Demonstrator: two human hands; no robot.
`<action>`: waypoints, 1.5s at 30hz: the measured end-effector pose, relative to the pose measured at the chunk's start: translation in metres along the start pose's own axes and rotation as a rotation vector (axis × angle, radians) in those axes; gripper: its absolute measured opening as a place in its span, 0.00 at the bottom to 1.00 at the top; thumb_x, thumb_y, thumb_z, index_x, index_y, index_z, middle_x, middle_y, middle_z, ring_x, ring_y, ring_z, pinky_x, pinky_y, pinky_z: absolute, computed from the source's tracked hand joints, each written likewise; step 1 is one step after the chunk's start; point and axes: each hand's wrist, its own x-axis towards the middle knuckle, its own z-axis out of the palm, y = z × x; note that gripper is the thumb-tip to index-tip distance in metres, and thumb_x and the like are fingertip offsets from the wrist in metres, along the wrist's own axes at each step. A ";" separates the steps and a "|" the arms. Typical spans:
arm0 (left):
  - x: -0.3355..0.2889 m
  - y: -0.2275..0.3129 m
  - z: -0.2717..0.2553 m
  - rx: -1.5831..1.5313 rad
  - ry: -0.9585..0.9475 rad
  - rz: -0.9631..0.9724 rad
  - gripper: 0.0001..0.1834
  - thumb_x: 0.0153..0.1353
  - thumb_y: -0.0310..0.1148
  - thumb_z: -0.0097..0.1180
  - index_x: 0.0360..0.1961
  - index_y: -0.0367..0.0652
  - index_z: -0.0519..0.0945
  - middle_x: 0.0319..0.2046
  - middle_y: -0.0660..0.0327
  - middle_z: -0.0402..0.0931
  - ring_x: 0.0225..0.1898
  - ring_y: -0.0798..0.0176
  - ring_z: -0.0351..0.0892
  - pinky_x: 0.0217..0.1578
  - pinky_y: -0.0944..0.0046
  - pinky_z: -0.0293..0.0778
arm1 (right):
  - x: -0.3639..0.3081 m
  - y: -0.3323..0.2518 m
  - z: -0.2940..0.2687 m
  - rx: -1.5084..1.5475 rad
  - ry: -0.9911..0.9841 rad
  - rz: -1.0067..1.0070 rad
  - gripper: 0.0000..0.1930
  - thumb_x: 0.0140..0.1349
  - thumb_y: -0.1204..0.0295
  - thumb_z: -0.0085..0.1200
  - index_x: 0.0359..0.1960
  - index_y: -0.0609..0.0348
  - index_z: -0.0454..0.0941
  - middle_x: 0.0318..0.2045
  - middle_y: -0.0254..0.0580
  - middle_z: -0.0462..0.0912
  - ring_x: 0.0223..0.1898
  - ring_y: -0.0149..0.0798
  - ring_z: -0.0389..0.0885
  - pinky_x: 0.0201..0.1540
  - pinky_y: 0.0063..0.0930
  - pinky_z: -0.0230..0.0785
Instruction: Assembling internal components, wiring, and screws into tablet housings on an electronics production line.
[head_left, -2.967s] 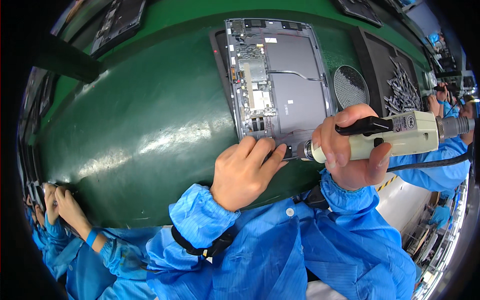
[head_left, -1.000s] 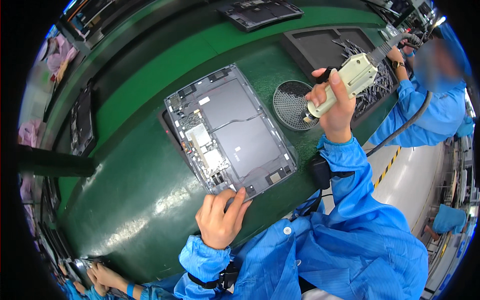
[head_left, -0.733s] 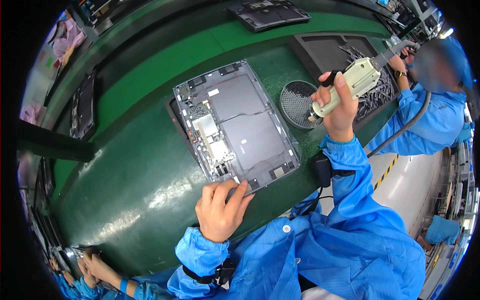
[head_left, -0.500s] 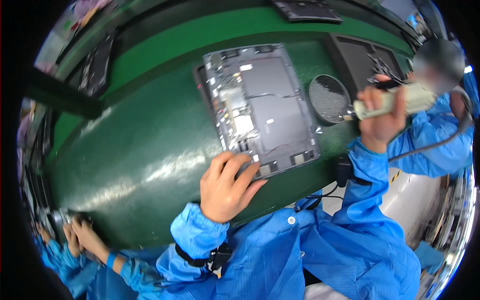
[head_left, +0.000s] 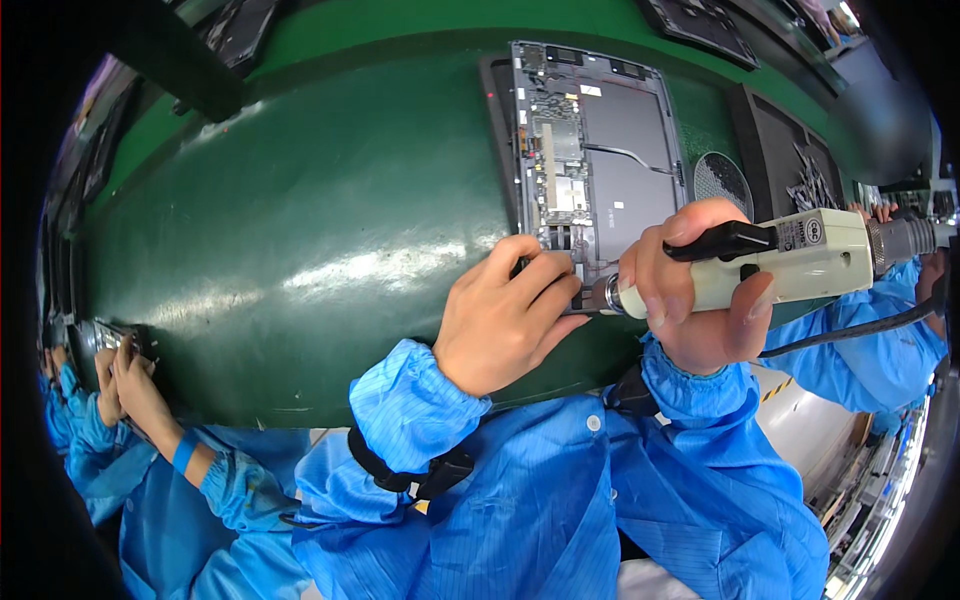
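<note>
An opened tablet [head_left: 630, 150] with a bare circuit board lies at the middle right of the green table, on a dark tray [head_left: 497, 120] whose edge shows along its left side. My left hand [head_left: 510, 315] is closed at its near left corner, fingers bent over the edge; a small dark patch between them is unclear. My right hand [head_left: 700, 285] is wrapped round a cream electric screwdriver [head_left: 810, 265] with a black lever. The tool lies nearly level over the tablet's near edge, its tip pointing left, close to my left fingertips. Hands and tool hide the tablet's near end.
A round mesh-patterned dish [head_left: 722, 180] sits right of the tablet. Behind it stands a dark tray [head_left: 765, 150] with small metal parts [head_left: 812, 185]. A grey cable [head_left: 850, 330] hangs at the right. Co-workers' hands [head_left: 135, 385] are at the far left; another person [head_left: 850, 360] is at the right.
My right hand has brought the screwdriver left and down to the tablet's near edge. My left fingers have curled in more at the corner. The whole view has shifted and turned.
</note>
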 end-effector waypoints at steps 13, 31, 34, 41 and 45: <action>-0.002 -0.005 0.001 -0.022 0.003 0.014 0.19 0.36 0.33 0.68 0.33 0.44 0.80 0.37 0.66 0.74 0.40 0.56 0.71 0.33 0.63 0.75 | 0.003 0.008 0.001 -0.048 -0.019 -0.010 0.33 0.58 0.46 0.50 0.42 0.72 0.66 0.14 0.34 0.67 0.18 0.30 0.68 0.33 0.30 0.69; -0.012 -0.015 -0.002 0.011 0.114 0.109 0.16 0.37 0.34 0.68 0.30 0.46 0.78 0.36 0.67 0.73 0.42 0.58 0.71 0.31 0.62 0.75 | -0.008 -0.014 -0.031 0.041 -0.106 -0.075 0.30 0.66 0.50 0.38 0.53 0.68 0.64 0.18 0.27 0.62 0.23 0.26 0.60 0.40 0.26 0.60; -0.010 -0.013 -0.003 0.008 0.053 0.090 0.17 0.35 0.33 0.70 0.29 0.46 0.79 0.37 0.65 0.74 0.41 0.55 0.71 0.33 0.60 0.74 | -0.017 -0.052 -0.083 -0.119 0.109 -0.100 0.27 0.67 0.54 0.35 0.50 0.71 0.67 0.16 0.27 0.62 0.22 0.27 0.62 0.38 0.29 0.62; -0.014 0.003 -0.013 0.098 -0.025 0.049 0.18 0.34 0.28 0.69 0.31 0.44 0.81 0.35 0.60 0.75 0.39 0.52 0.72 0.35 0.59 0.73 | -0.026 -0.046 -0.131 -0.420 0.610 -0.094 0.16 0.60 0.66 0.55 0.41 0.69 0.74 0.19 0.33 0.73 0.23 0.28 0.72 0.35 0.25 0.69; -0.006 0.008 -0.011 0.117 -0.005 0.031 0.17 0.35 0.28 0.70 0.31 0.43 0.81 0.37 0.59 0.75 0.40 0.52 0.71 0.34 0.60 0.71 | -0.035 -0.043 -0.143 -0.590 0.576 -0.113 0.15 0.59 0.68 0.56 0.40 0.69 0.75 0.29 0.37 0.78 0.30 0.28 0.75 0.36 0.21 0.67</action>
